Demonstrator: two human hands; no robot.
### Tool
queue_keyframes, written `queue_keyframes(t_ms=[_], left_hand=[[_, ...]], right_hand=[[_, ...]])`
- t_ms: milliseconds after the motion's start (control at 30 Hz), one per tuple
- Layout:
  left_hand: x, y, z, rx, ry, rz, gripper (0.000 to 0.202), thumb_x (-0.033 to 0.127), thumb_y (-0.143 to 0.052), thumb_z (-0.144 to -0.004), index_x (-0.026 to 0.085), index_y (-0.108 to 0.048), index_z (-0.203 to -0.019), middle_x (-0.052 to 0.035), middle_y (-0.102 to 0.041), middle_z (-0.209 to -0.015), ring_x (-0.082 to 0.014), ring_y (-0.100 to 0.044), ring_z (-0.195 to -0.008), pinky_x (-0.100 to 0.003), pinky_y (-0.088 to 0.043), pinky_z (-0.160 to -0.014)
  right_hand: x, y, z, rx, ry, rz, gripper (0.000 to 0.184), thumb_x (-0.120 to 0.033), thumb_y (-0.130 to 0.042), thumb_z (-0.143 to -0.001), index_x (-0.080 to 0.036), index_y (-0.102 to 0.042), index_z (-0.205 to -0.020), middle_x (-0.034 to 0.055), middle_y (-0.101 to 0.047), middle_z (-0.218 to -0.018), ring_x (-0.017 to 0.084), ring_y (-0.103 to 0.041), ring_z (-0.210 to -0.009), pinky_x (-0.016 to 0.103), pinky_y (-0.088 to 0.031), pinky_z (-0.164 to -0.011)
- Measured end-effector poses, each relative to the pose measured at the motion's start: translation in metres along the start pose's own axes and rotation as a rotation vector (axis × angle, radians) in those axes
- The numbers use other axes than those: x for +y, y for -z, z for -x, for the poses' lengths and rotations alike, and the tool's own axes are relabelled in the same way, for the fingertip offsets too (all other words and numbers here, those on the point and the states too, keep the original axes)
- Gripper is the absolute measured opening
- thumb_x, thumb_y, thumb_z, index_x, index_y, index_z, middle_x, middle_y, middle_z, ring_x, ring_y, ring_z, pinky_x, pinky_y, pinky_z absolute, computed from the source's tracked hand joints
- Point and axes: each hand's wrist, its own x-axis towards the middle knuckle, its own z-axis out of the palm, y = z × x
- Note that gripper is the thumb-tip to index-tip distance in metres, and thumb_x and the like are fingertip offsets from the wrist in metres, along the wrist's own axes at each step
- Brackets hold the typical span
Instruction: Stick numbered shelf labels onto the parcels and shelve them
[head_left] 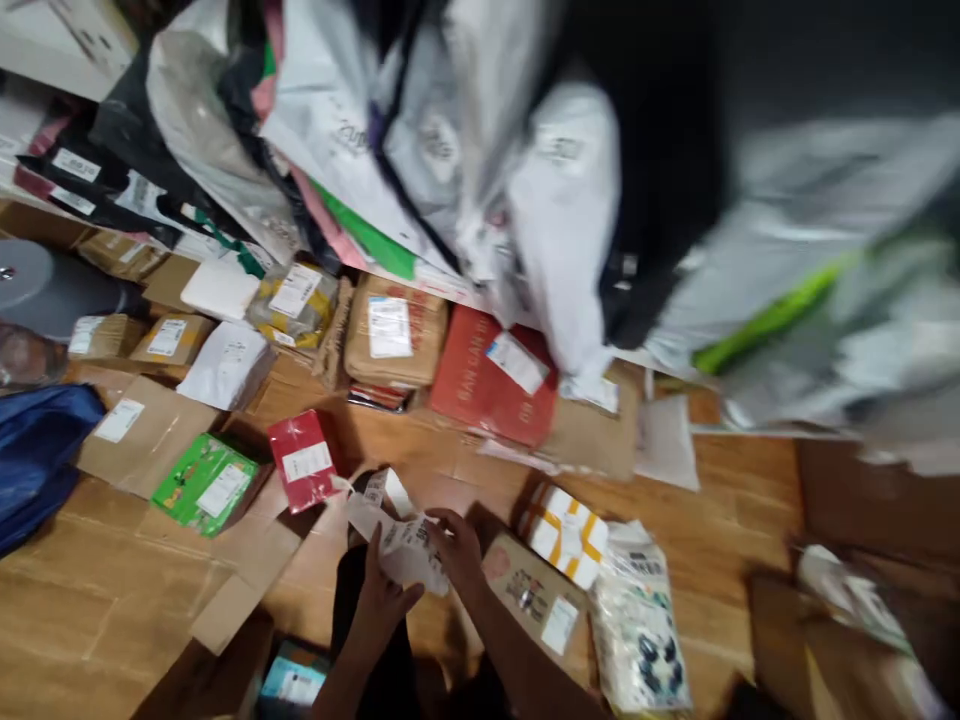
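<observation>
A small white plastic parcel bag [409, 552] with dark printing is stretched between my hands, low in the middle of the view. My left hand [379, 598] grips its lower left side, with the thumb and index finger on the plastic. At its right edge, my right hand [457, 548] has its fingers closed on the bag. A red box [300, 458] with a white label lies just left of the bag. Below my right hand is a brown carton [536, 600] with a printed picture and a label. What the bag contains cannot be seen.
A shelf above is packed with grey and white parcel bags [566, 190]. Cartons stand below it, among them a red box [491, 380]. A green box [202, 485], a white box with yellow tape [562, 535] and a clear-wrapped package [637, 620] lie on the wooden floor [720, 530].
</observation>
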Motion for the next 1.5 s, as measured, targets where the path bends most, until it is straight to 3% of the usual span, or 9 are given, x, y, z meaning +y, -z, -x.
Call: queue_keyframes(t_ms=[133, 300, 400, 533, 733, 1033, 1133, 1267, 1500], left_hand=[[-0.023, -0.088, 0.103, -0.085, 0.041, 0.052, 0.065, 0.047, -0.081, -0.063, 0.021, -0.06, -0.119, -0.0129, -0.066, -0.119, -0.0268, -0.065, -0.103, -0.036, -0.053, -0.088], [-0.066, -0.16, 0.214, -0.004, 0.104, -0.029, 0.047, 0.039, -0.083, -0.057, 0.018, -0.067, -0.096, -0.0077, -0.073, -0.093, -0.0241, -0.069, -0.082, -0.029, -0.054, -0.07], [-0.09, -0.187, 0.257, -0.069, 0.204, -0.061, 0.049, 0.045, -0.081, -0.059, 0.019, -0.068, -0.098, -0.0092, -0.074, -0.095, -0.0272, -0.069, -0.084, -0.031, -0.056, -0.069], [-0.103, -0.203, 0.281, -0.256, 0.096, -0.247, 0.064, 0.052, -0.069, -0.072, 0.026, -0.055, -0.129, -0.0095, -0.067, -0.118, -0.0285, -0.062, -0.112, -0.037, -0.05, -0.094], [-0.098, -0.219, 0.245, -0.528, 0.16, -0.622, 0.065, 0.037, -0.069, -0.074, 0.023, -0.05, -0.134, -0.0074, -0.072, -0.104, -0.0263, -0.067, -0.102, -0.038, -0.05, -0.094], [-0.157, -0.229, 0.205, -0.262, 0.197, -0.605, 0.048, 0.056, -0.072, -0.069, 0.019, -0.063, -0.098, -0.0056, -0.075, -0.085, -0.0267, -0.071, -0.077, -0.033, -0.057, -0.064], [-0.189, -0.234, 0.182, -0.196, 0.079, -0.733, 0.048, 0.062, -0.07, -0.068, 0.019, -0.067, -0.087, -0.0088, -0.074, -0.094, -0.0299, -0.07, -0.09, -0.036, -0.058, -0.07], [-0.24, -0.264, 0.116, -0.295, -0.108, -0.719, 0.046, 0.062, -0.071, -0.066, 0.019, -0.071, -0.084, -0.0115, -0.064, -0.125, -0.0309, -0.061, -0.114, -0.039, -0.053, -0.091], [-0.328, -0.325, -0.022, -0.397, 0.21, -0.559, 0.05, 0.055, -0.075, -0.067, 0.012, -0.072, -0.091, -0.0048, -0.071, -0.069, -0.0189, -0.065, -0.058, -0.028, -0.051, -0.054]], right_hand=[[0.014, 0.127, 0.114, 0.084, 0.025, -0.15, 0.043, -0.06, -0.067, -0.072, -0.018, -0.068, -0.083, 0.0038, -0.065, -0.075, 0.017, -0.06, -0.07, 0.028, -0.049, -0.066], [0.051, 0.266, 0.241, -0.204, -0.014, -0.187, 0.05, -0.055, -0.076, -0.066, -0.019, -0.065, -0.1, 0.004, -0.067, -0.089, 0.019, -0.062, -0.078, 0.031, -0.05, -0.071], [0.079, 0.312, 0.286, -0.138, -0.082, -0.136, 0.042, -0.056, -0.072, -0.071, -0.018, -0.066, -0.088, 0.0042, -0.066, -0.081, 0.02, -0.061, -0.075, 0.032, -0.05, -0.07], [0.097, 0.33, 0.295, 0.154, -0.142, -0.276, 0.044, -0.06, -0.075, -0.066, -0.018, -0.063, -0.076, 0.0033, -0.063, -0.069, 0.021, -0.058, -0.066, 0.032, -0.048, -0.062], [0.107, 0.326, 0.261, 0.335, -0.19, -0.54, 0.051, -0.066, -0.076, -0.061, -0.022, -0.05, -0.068, 0.0018, -0.061, -0.062, 0.019, -0.055, -0.054, 0.033, -0.048, -0.055], [0.173, 0.335, 0.226, 0.02, -0.098, -0.325, 0.047, -0.063, -0.072, -0.066, -0.019, -0.059, -0.071, 0.0002, -0.059, -0.066, 0.017, -0.056, -0.065, 0.03, -0.049, -0.065], [0.205, 0.349, 0.197, -0.056, -0.099, -0.28, 0.046, -0.061, -0.073, -0.065, -0.017, -0.059, -0.069, -0.0012, -0.057, -0.064, 0.014, -0.052, -0.061, 0.027, -0.046, -0.062], [0.254, 0.375, 0.135, -0.155, -0.06, -0.329, 0.041, -0.056, -0.073, -0.068, -0.017, -0.063, -0.074, -0.0007, -0.062, -0.068, 0.014, -0.054, -0.061, 0.028, -0.048, -0.064], [0.349, 0.41, 0.012, -0.165, 0.126, -0.08, 0.023, -0.039, -0.066, -0.079, -0.017, -0.067, -0.073, -0.001, -0.061, -0.067, 0.013, -0.051, -0.06, 0.023, -0.042, -0.057]])
